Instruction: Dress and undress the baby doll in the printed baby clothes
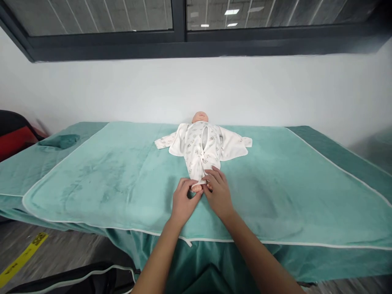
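Observation:
A baby doll (200, 117) lies on its back, feet toward me. It wears a white baby romper (193, 151) with a small print, and the wide sleeves stretch out to both sides. At the ankles, my left hand (184, 200) curls its thumb and fingers around the foot (196, 188) on the left, pinching the edge of the leg cuff. My right hand (218, 192) is closed on the same cuff from the right, its fingers lying over the lower legs. The other foot is mostly covered by my right fingers. An oval gap shows at the romper's chest.
Under the doll spreads a green plush blanket (107, 183) with white piping, over a darker green cover (321, 143). A white wall (122, 90) with a dark window frame (183, 43) rises behind. A red and black object (15, 136) stands at the left edge.

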### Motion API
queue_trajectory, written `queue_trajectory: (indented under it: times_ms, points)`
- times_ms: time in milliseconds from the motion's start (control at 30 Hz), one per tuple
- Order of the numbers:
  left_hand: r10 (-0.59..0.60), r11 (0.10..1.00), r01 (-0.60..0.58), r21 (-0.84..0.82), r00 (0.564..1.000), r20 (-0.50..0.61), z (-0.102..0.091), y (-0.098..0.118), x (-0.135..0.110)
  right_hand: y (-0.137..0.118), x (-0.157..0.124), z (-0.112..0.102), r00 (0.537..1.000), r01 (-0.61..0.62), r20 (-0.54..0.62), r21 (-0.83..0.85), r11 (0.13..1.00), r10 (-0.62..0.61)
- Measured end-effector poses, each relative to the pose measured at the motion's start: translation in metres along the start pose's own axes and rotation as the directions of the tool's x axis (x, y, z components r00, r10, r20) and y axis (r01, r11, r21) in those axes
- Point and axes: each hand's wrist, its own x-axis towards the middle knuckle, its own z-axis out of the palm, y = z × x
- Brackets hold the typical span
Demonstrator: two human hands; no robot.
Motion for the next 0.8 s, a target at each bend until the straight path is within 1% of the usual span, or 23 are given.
queue_trajectory:
  times_ms: [100, 200, 367, 467, 500, 533, 600, 667, 733, 800]
  points:
    - [-0.014, 1.0, 0.014, -0.025, 1.0, 0.001, 0.001, -0.002, -0.002, -0.002, -0.004, -0.001, 1.0, -0.004, -0.027, -0.018, 1.0, 0.004]
    - [-0.033, 0.998, 0.031, -0.053, 0.999, -0.027, 0.002, -0.003, -0.005, -0.007, -0.009, -0.006, 1.0, 0.006, -0.026, -0.023, 1.0, -0.006]
    - [-0.033, 0.998, 0.028, -0.052, 0.995, -0.094, 0.002, -0.006, -0.009, -0.017, -0.013, -0.014, 0.992, 0.12, 0.023, 0.078, 0.99, -0.122]
    - [-0.037, 0.999, 0.034, -0.026, 0.992, -0.122, 0.001, -0.008, -0.011, -0.019, -0.016, -0.018, 0.985, 0.139, 0.079, 0.16, 0.977, -0.153]
    - [-0.033, 0.999, 0.03, -0.019, 0.991, -0.127, 0.0, -0.008, -0.011, -0.018, -0.017, -0.02, 0.988, 0.119, 0.075, 0.204, 0.972, -0.136]
    - [-0.024, 1.0, 0.023, -0.01, 0.991, -0.128, 0.0, -0.009, -0.012, -0.016, -0.02, -0.022, 0.994, 0.077, 0.054, 0.247, 0.966, -0.093]
    - [0.008, 1.0, -0.005, 0.023, 0.993, -0.121, 0.0, -0.009, -0.013, -0.009, -0.026, -0.026, 0.998, -0.053, -0.025, 0.291, 0.955, 0.063]
    - [0.061, 0.996, -0.054, 0.073, 0.992, -0.111, 0.002, -0.01, -0.014, 0.0, -0.032, -0.029, 0.971, -0.194, -0.086, 0.255, 0.947, 0.223]
    - [0.118, 0.987, -0.107, 0.122, 0.988, -0.094, 0.004, -0.009, -0.016, 0.007, -0.036, -0.031, 0.952, -0.282, -0.067, 0.184, 0.942, 0.298]
    - [0.184, 0.97, -0.169, 0.173, 0.98, -0.071, 0.007, -0.008, -0.019, 0.014, -0.038, -0.032, 0.947, -0.32, 0.018, 0.055, 0.946, 0.32]
